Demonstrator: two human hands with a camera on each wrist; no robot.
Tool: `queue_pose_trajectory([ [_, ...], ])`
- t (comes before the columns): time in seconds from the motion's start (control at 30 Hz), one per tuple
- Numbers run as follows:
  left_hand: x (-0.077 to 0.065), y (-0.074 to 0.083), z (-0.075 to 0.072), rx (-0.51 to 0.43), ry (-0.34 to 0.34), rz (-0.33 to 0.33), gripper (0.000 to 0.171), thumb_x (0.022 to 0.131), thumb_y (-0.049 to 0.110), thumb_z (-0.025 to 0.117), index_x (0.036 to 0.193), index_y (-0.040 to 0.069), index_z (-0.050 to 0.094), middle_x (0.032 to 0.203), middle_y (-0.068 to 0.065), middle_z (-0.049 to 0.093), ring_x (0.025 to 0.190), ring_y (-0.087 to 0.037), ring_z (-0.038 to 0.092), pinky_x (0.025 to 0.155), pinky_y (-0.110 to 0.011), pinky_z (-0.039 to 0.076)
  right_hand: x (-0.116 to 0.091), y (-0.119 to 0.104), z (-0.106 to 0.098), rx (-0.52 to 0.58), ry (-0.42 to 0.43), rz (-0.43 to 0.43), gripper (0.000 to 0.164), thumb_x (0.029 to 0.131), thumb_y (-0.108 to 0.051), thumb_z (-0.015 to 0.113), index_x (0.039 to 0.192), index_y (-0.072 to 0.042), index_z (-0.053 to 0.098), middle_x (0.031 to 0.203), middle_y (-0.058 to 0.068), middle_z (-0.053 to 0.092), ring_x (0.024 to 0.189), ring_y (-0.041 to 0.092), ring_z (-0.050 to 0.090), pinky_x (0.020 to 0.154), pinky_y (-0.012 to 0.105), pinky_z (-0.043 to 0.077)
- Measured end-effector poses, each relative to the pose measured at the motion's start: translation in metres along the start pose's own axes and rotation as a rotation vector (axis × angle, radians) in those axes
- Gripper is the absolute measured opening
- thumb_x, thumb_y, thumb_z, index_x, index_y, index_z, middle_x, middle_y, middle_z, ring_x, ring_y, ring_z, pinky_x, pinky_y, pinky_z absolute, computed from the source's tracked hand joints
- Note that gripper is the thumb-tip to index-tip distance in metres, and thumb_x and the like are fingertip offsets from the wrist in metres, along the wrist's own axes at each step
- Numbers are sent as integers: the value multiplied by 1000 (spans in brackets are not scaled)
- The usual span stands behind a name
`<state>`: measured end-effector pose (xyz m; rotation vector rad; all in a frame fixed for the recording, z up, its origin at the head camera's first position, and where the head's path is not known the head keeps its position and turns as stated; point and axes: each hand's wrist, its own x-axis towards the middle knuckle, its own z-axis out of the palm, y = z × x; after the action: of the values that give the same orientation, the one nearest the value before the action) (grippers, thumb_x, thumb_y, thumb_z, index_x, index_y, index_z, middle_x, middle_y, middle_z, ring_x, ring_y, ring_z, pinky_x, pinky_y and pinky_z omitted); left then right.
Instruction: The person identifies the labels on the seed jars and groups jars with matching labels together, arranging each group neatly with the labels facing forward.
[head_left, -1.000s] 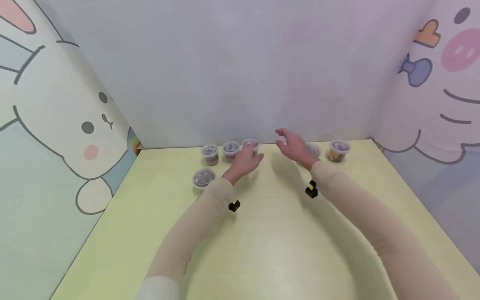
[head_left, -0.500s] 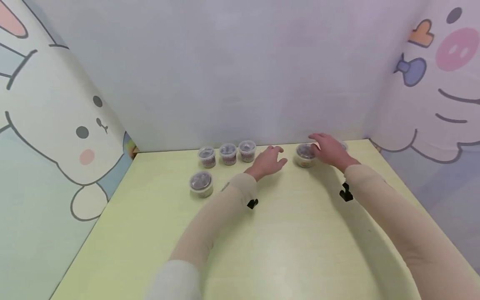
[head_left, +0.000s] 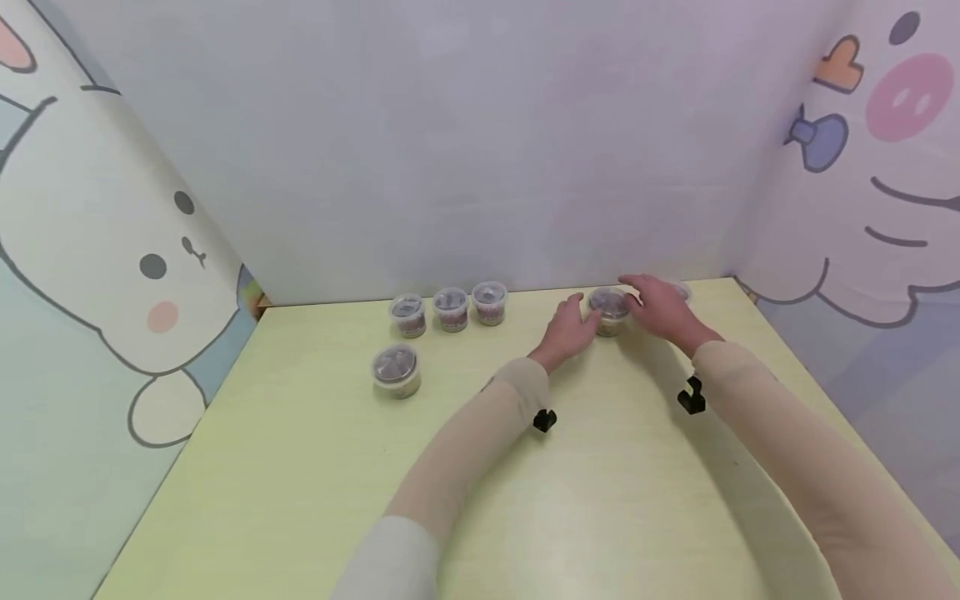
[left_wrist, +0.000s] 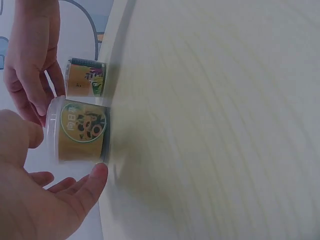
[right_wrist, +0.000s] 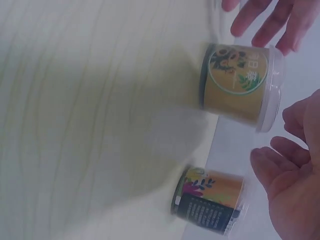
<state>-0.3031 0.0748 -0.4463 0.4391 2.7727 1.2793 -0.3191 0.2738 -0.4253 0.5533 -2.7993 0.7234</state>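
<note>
Flanking a round, tan-labelled clear plastic tub [head_left: 608,305] right of the head view's centre, the left hand [head_left: 566,332] and right hand [head_left: 662,311] sit apart, fingers loose, contact unclear; uneven pressure could tip it against the smaller tan-and-black tub [right_wrist: 211,200].

The left arm [head_left: 472,458] and the right arm [head_left: 795,450] are stretched forward and angled inward, both clothed in beige sleeves [head_left: 521,387] as far as the wrists [head_left: 543,357]. The left hand [head_left: 564,333] and the right hand [head_left: 660,310] are bare and brought near each other, with a gap left between them; the right is placed slightly farther forward. On each, the thumb is held apart from the loosely bent fingers.
</note>
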Motion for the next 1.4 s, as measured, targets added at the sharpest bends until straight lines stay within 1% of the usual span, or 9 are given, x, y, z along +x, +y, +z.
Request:
queue_pose_trajectory([
  [0.1, 2, 0, 4, -33, 10, 0, 58, 108, 36, 46, 156, 6, 35, 149, -15, 47, 134, -28, 50, 109, -38, 43, 0, -2, 2, 82, -51, 49, 46, 104, -7, 49, 145, 13, 42, 144, 36, 45, 126, 52, 51, 101, 62, 45],
  [0.27, 7, -1, 9, -49, 10, 37, 57, 108, 32, 46, 157, 5, 34, 150, -16, 48, 137, -26, 47, 112, -35, 39, -3, 0, 6, 368, -144, 197, 56, 110, -16, 44, 155, 11, 24, 151, 38, 34, 134, 51, 43, 105, 57, 43],
  [0.4, 10, -1, 10, -47, 13, 61, 55, 108, 29, 48, 157, 7, 36, 149, -14, 50, 138, -24, 47, 112, -33, 39, -5, 1, 11, 581, -188, 298, 59, 111, -20, 41, 158, 6, 18, 156, 36, 28, 140, 45, 38, 106, 51, 43],
  [0.47, 10, -2, 10, -67, 22, 49, 54, 108, 29, 49, 157, 8, 37, 149, -11, 51, 136, -22, 49, 112, -31, 39, -5, -1, 13, 645, -196, 331, 59, 112, -21, 40, 159, 4, 16, 158, 34, 25, 142, 43, 34, 108, 50, 40],
  [0.63, 12, -3, 11, -128, 50, 15, 53, 107, 29, 52, 155, 9, 40, 149, -7, 53, 134, -18, 52, 111, -29, 39, -6, -1, 14, 735, -208, 362, 60, 112, -22, 38, 161, 1, 12, 161, 32, 19, 146, 42, 28, 111, 51, 36],
  [0.83, 13, -3, 13, -130, 46, 4, 53, 107, 30, 53, 155, 10, 41, 149, -7, 53, 136, -18, 49, 111, -29, 39, -7, 8, 18, 926, -224, 412, 60, 112, -23, 36, 162, -5, 9, 164, 27, 15, 149, 37, 20, 117, 49, 28],
  [1.0, 13, -2, 11, -126, 48, 2, 53, 107, 31, 52, 155, 11, 41, 150, -7, 52, 138, -18, 47, 113, -30, 37, -6, 9, 23, 1011, -187, 443, 60, 112, -25, 36, 163, -8, 9, 165, 23, 15, 150, 35, 19, 118, 47, 26],
  [1.13, 13, -2, 11, -119, 38, 7, 54, 107, 30, 52, 156, 11, 40, 150, -8, 52, 139, -19, 46, 113, -31, 37, -6, 9, 24, 1034, -175, 448, 60, 112, -25, 36, 163, -7, 8, 165, 24, 14, 150, 35, 19, 118, 47, 25],
  [1.4, 7, -8, 2, -97, -46, 52, 72, 100, 30, 67, 159, 9, 32, 153, -9, 47, 138, -18, 46, 110, -29, 40, -8, 0, 17, 1013, -222, 434, 61, 112, -24, 35, 162, -2, 9, 164, 27, 15, 148, 40, 23, 117, 51, 28],
])
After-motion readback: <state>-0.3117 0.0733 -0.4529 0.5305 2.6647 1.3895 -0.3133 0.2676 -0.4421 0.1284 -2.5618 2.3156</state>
